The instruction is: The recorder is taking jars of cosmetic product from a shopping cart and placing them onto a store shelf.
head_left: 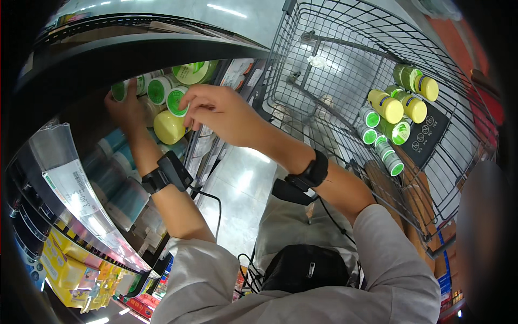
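On a dark shelf at the left stand several small white jars with green lids. My left hand (124, 112) reaches among them, its fingers closed around the leftmost green-lidded jar (118, 91). My right hand (213, 112) has its fingers bent, with thumb and fingertips at the edge of another green-lidded jar (175, 102). Between the two hands is a third jar (157, 90) with the same lid. A yellow-capped container (169, 128) lies just below my right fingertips, and a larger light-green container (191, 71) sits behind the jars.
A wire shopping cart (345, 51) stands at the right, holding yellow-capped bottles (389, 108), green-lidded jars (369, 117) and a dark panel (426, 135). A clear plastic shelf edge with a price label (78, 191) curves at the lower left. Yellow packages (70, 270) hang below it.
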Demonstrator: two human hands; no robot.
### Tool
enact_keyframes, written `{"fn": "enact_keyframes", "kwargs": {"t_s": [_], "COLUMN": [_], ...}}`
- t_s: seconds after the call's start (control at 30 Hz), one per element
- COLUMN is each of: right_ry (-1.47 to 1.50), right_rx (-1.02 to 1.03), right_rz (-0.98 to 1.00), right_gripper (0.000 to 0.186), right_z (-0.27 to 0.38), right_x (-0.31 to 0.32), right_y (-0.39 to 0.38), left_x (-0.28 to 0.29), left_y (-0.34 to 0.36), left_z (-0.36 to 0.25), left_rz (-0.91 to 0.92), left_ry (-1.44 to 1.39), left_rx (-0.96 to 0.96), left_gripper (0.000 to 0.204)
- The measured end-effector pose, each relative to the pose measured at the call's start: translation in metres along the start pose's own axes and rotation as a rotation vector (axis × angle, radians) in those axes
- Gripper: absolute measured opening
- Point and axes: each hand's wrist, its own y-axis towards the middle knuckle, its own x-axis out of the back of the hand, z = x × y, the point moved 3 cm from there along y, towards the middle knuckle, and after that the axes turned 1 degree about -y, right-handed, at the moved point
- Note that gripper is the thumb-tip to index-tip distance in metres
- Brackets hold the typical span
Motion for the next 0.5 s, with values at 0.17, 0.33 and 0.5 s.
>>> {"fn": "enact_keyframes", "kwargs": {"t_s": [0.17,0.33,0.5], "right_ry": [0.090,0.152,0.140], "right_rx": [-0.043,-0.056,-0.044], "right_rz": [-0.094,-0.222,-0.434], "right_gripper": [0.017,0.018,0.018], "right_z": [0.002,0.003,0.013], "right_x": [0.036,0.086,0.135], "right_y": [-0.026,-0.060,-0.097], "left_x": [0.002,-0.004,0.013], "left_y": [0.009,-0.001,-0.047], "left_z": [0.018,0.017,-0.028], "left_rz": [0.016,0.031,-0.120], "left_ry": [-0.050,0.069,0.133], "left_rx": [0.030,0.047,-0.155], "left_gripper": [0.073,0.077,0.061]}}
